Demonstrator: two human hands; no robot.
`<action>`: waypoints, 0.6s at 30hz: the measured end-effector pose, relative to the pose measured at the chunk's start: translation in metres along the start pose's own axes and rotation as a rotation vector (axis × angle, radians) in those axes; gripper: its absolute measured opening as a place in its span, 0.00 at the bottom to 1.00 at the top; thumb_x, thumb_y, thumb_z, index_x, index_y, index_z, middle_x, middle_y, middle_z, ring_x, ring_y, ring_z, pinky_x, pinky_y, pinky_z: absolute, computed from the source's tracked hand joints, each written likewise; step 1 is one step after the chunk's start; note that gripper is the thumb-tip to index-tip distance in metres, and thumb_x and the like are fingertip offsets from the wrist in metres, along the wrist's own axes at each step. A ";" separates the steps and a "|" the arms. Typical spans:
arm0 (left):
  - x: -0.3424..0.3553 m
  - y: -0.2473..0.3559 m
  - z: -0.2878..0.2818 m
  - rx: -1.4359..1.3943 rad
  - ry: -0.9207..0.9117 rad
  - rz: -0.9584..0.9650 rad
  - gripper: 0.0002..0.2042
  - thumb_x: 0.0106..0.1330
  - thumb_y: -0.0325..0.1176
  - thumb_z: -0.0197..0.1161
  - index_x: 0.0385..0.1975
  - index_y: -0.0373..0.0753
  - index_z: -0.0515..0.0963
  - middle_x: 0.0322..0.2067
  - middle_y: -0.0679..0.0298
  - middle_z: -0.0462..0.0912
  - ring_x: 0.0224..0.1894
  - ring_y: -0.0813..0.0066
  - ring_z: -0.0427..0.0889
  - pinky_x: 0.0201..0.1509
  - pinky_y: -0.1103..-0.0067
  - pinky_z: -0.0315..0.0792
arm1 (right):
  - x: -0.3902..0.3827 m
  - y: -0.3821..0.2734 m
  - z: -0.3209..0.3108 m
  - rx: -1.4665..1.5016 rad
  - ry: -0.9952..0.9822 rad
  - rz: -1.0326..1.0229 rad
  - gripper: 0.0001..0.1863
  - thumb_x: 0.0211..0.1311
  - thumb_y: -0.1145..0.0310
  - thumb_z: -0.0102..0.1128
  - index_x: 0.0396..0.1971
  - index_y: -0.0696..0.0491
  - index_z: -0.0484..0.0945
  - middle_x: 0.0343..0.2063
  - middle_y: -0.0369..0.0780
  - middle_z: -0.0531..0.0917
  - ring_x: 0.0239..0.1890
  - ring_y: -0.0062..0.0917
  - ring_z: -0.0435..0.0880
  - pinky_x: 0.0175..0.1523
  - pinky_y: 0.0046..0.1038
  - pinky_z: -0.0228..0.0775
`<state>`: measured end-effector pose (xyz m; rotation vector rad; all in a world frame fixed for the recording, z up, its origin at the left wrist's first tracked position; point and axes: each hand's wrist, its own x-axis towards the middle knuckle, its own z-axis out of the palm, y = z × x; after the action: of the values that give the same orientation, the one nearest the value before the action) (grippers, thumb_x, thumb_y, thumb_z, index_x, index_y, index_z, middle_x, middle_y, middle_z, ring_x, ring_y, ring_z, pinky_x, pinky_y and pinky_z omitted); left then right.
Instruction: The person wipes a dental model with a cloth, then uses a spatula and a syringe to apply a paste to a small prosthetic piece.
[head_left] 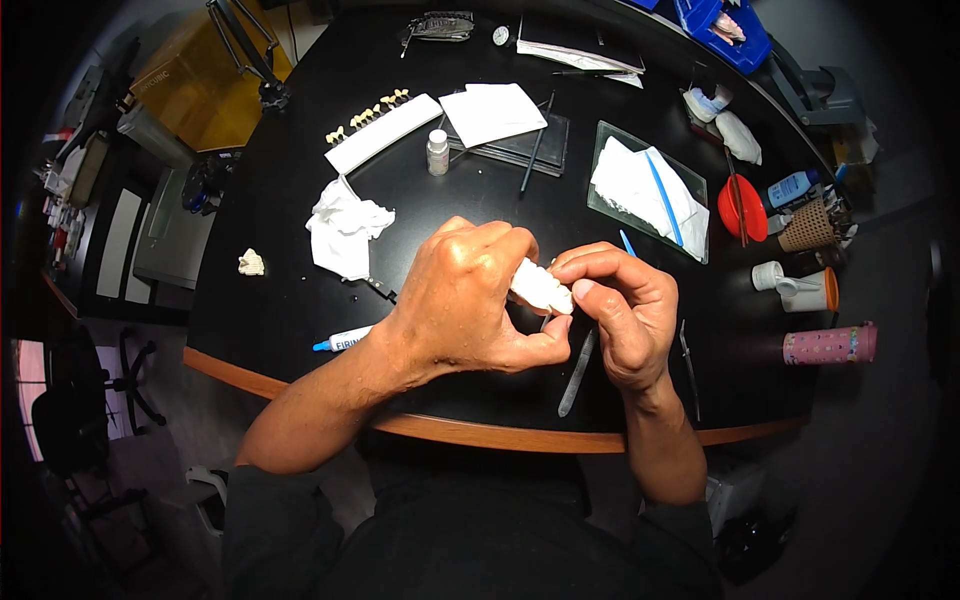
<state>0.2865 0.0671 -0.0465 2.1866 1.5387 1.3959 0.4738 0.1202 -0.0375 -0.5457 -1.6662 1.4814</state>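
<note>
The left hand (455,290) grips a white dental cast (541,289) (knobbly, tooth-ridged), the right hand (630,318) touching its end, grip unclear.

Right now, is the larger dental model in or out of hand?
In: the left hand grips the dental model, its exposed end toward the right hand.

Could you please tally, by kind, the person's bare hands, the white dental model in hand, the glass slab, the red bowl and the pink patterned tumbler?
Bare hands (left hand, right hand): 2
White dental model in hand: 1
Glass slab: 1
Red bowl: 1
Pink patterned tumbler: 1
Total: 6
</note>
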 end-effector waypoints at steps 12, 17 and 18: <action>0.000 -0.002 0.002 0.064 0.059 0.042 0.19 0.40 0.44 0.73 0.19 0.37 0.74 0.16 0.62 0.73 0.19 0.62 0.75 0.32 0.70 0.68 | 0.000 -0.001 0.002 0.025 -0.005 0.023 0.10 0.61 0.85 0.54 0.38 0.67 0.82 0.37 0.46 0.85 0.38 0.22 0.84 0.43 0.22 0.78; 0.000 0.000 -0.001 0.126 0.073 0.062 0.19 0.40 0.45 0.72 0.20 0.37 0.73 0.17 0.62 0.73 0.19 0.62 0.75 0.34 0.70 0.68 | 0.000 -0.003 0.004 0.043 -0.013 0.038 0.09 0.60 0.86 0.55 0.38 0.68 0.82 0.37 0.47 0.84 0.36 0.22 0.84 0.40 0.21 0.79; 0.000 0.000 -0.001 0.125 0.073 0.061 0.19 0.40 0.45 0.72 0.20 0.37 0.73 0.17 0.62 0.73 0.19 0.62 0.75 0.34 0.70 0.68 | 0.000 -0.003 0.004 0.037 -0.016 0.036 0.09 0.60 0.86 0.55 0.38 0.67 0.82 0.37 0.47 0.84 0.35 0.22 0.84 0.39 0.21 0.79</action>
<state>0.2859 0.0669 -0.0463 2.2961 1.6392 1.4504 0.4711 0.1176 -0.0343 -0.5473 -1.6458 1.5432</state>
